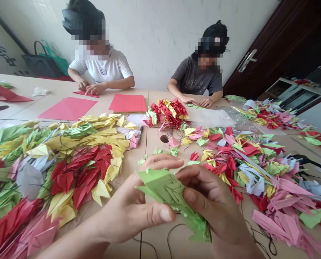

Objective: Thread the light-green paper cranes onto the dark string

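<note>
A bundle of light green folded paper cranes, pressed close together, is held over the near middle of the table. My right hand grips it, with thumb in front and fingers curled over its upper side. On the other side, my left hand is spread around the bundle's upper left end. Its fingers stretch behind the green paper and its thumb points right beneath it, close to the folds; whether the palm bears any weight is hidden. Dark string hangs below the bundle onto the tabletop.
Strung piles of folded paper lie left and right. Across the table, two people fold paper with their hands. Near them are pink sheets, a red stack and a red-yellow paper cluster. A pen lies near the middle.
</note>
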The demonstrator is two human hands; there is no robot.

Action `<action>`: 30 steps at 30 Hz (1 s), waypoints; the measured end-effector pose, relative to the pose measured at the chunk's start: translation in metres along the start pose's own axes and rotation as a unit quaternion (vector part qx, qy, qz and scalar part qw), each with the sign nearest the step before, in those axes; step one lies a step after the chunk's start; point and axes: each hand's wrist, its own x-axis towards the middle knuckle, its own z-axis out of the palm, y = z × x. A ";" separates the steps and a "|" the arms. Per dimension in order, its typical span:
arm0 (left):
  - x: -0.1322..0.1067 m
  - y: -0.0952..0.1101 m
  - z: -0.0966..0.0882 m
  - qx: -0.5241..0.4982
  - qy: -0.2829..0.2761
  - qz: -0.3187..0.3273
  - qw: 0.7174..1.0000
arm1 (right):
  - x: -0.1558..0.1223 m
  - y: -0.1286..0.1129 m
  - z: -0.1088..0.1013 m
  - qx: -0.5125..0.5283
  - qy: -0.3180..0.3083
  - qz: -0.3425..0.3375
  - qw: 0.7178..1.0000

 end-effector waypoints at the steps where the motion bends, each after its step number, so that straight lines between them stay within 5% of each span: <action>1: 0.001 0.000 0.000 0.005 -0.009 0.013 1.000 | 0.001 0.002 0.002 0.017 0.001 0.004 1.000; 9: 0.003 -0.014 0.012 -0.102 0.048 0.011 0.994 | 0.004 0.017 0.005 -0.146 0.038 -0.064 0.986; 16: 0.009 -0.017 0.011 -0.108 0.128 -0.021 0.986 | 0.010 0.014 -0.001 -0.357 0.099 -0.199 0.907; 23: 0.013 -0.005 0.011 0.219 0.128 -0.050 0.966 | 0.005 0.008 -0.008 -0.171 0.105 -0.105 0.974; 30: 0.008 -0.001 0.012 0.225 0.076 -0.058 0.970 | 0.005 0.006 -0.014 -0.126 0.122 -0.089 0.981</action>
